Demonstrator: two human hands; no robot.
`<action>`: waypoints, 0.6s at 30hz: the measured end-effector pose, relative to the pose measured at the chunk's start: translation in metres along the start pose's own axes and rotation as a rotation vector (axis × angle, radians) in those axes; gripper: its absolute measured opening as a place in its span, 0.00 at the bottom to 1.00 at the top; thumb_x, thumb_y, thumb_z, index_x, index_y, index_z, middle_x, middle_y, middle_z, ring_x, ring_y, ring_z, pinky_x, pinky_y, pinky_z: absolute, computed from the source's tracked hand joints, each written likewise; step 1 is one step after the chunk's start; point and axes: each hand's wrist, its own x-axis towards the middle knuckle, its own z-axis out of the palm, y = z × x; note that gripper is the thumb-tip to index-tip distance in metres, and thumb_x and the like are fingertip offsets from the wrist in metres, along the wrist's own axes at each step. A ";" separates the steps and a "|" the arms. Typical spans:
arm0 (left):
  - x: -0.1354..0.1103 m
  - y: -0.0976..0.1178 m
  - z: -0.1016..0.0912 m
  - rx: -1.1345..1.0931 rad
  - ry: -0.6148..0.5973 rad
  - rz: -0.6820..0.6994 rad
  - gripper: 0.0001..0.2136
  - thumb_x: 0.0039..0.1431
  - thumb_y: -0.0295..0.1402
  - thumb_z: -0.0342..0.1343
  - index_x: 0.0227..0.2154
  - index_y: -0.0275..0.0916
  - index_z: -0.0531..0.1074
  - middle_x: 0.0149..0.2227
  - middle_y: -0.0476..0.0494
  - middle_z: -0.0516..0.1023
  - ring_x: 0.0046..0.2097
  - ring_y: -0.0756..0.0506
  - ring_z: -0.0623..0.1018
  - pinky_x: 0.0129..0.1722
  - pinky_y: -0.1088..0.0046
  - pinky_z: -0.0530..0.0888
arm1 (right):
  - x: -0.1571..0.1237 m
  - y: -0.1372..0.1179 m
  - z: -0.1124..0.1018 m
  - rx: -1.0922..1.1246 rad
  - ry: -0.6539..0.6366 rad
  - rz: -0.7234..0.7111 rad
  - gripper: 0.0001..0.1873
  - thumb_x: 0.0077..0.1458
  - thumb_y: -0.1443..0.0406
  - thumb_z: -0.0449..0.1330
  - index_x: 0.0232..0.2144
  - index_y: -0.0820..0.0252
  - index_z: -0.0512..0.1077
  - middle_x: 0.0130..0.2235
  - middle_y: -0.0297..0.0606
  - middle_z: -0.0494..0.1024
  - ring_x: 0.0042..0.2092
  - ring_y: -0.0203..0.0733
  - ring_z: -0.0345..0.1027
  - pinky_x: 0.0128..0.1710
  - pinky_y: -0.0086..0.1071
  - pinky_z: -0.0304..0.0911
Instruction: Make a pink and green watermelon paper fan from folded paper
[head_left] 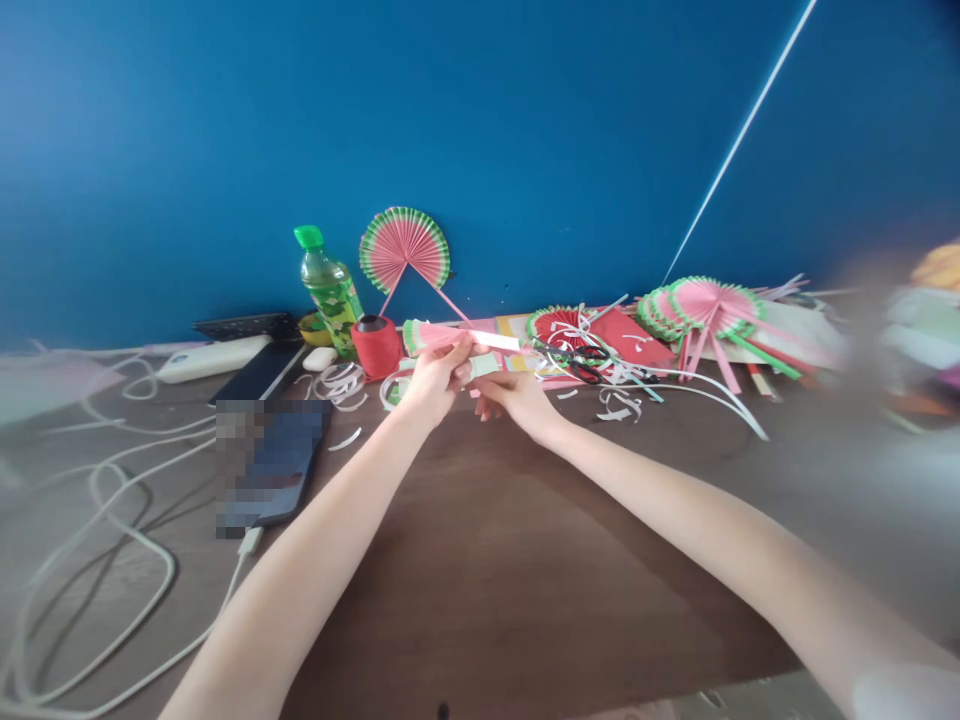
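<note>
My left hand [441,378] pinches a folded pink, white and green paper fan [431,337] above the table. A white strip [496,342] lies along the fan's right part. Just below it, my right hand [517,400] has its fingers closed at a small pale green piece of paper [484,365]. The fingertips of both hands are close together, and the piece spans the gap between them. An opened round fan [405,250] leans against the blue wall behind. To the right of my hands lie black-handled scissors [589,362] among white paper scraps.
A red thread spool [377,350] and a green-capped bottle [330,290] stand left of my hands. A phone [281,465] with a white cable [161,550] lies nearer. Finished fans [709,310] are piled at right, beside red paper [634,335].
</note>
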 end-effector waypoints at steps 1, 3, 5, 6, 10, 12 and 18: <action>0.000 0.000 0.000 -0.002 0.019 -0.004 0.10 0.49 0.34 0.61 0.21 0.32 0.69 0.14 0.56 0.55 0.17 0.59 0.53 0.16 0.82 0.49 | -0.002 -0.002 0.002 -0.022 -0.006 -0.008 0.16 0.51 0.56 0.55 0.23 0.62 0.70 0.21 0.34 0.73 0.21 0.32 0.66 0.22 0.26 0.58; -0.001 0.000 -0.001 0.028 0.036 -0.018 0.11 0.50 0.35 0.60 0.20 0.32 0.68 0.13 0.57 0.54 0.17 0.59 0.53 0.16 0.82 0.51 | -0.007 -0.007 0.006 -0.118 0.002 -0.043 0.17 0.53 0.55 0.53 0.22 0.61 0.70 0.20 0.33 0.72 0.20 0.32 0.65 0.23 0.26 0.58; -0.001 -0.001 -0.003 0.084 0.041 -0.034 0.12 0.52 0.35 0.58 0.20 0.32 0.68 0.13 0.57 0.53 0.16 0.59 0.52 0.15 0.83 0.51 | -0.011 -0.014 0.008 -0.250 0.031 -0.086 0.18 0.56 0.56 0.51 0.21 0.61 0.68 0.18 0.33 0.71 0.19 0.32 0.64 0.23 0.27 0.59; -0.001 -0.002 -0.005 0.108 0.047 -0.039 0.12 0.53 0.35 0.57 0.21 0.31 0.68 0.13 0.57 0.53 0.16 0.59 0.52 0.15 0.83 0.50 | -0.012 -0.018 0.008 -0.324 0.046 -0.108 0.18 0.57 0.58 0.50 0.20 0.61 0.67 0.18 0.32 0.70 0.18 0.32 0.64 0.24 0.27 0.58; 0.004 -0.006 -0.010 0.122 0.055 -0.081 0.13 0.56 0.32 0.54 0.19 0.30 0.67 0.14 0.54 0.58 0.15 0.61 0.53 0.14 0.85 0.48 | -0.017 -0.033 0.008 -0.661 0.099 -0.184 0.18 0.59 0.64 0.47 0.21 0.61 0.68 0.17 0.34 0.70 0.21 0.33 0.63 0.27 0.27 0.54; 0.006 -0.007 -0.011 0.081 0.045 -0.105 0.12 0.55 0.30 0.55 0.19 0.30 0.66 0.17 0.51 0.63 0.15 0.61 0.54 0.14 0.85 0.48 | -0.018 -0.038 0.008 -0.849 0.128 -0.191 0.18 0.59 0.65 0.47 0.22 0.61 0.70 0.19 0.36 0.72 0.23 0.34 0.62 0.26 0.28 0.50; 0.005 -0.003 -0.008 -0.049 0.161 -0.162 0.11 0.57 0.24 0.49 0.19 0.33 0.61 0.16 0.50 0.64 0.15 0.59 0.58 0.13 0.85 0.48 | -0.021 -0.042 0.010 -1.262 0.205 -0.219 0.18 0.58 0.66 0.46 0.26 0.60 0.75 0.23 0.38 0.75 0.24 0.35 0.61 0.23 0.32 0.38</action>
